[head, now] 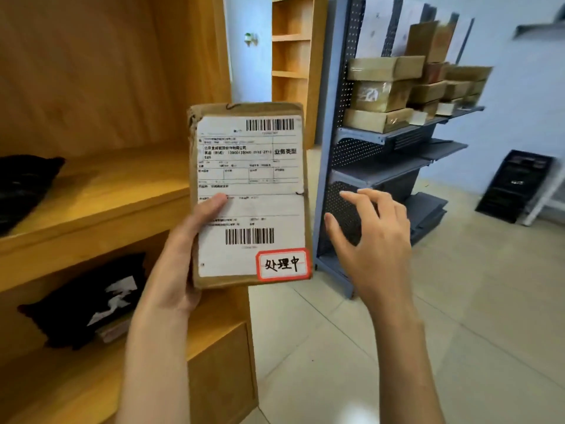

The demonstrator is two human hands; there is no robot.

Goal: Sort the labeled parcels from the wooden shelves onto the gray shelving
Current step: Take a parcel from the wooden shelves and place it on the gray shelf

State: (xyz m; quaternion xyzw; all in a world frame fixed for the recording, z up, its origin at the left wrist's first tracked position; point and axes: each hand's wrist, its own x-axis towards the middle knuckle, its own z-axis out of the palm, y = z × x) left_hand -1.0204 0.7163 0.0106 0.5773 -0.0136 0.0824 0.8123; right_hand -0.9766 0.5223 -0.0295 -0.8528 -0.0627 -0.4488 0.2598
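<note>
My left hand (180,258) grips a flat brown cardboard parcel (249,166) upright in front of me, thumb pressed on its white shipping label. A red-bordered sticker with handwritten characters (282,265) sits at the label's lower right corner. My right hand (373,237) hovers just right of the parcel, fingers spread and relaxed, holding nothing. The wooden shelves (101,203) stand at my left. The gray shelving (382,175) stands behind the parcel to the right, with several brown boxes (379,93) stacked on its upper shelf.
Two black bagged parcels lie on the wooden shelves, one (24,185) on the upper board, one (88,301) below. Another wooden bookcase (293,56) stands further back. A black crate (516,185) leans against the far wall on the tiled floor.
</note>
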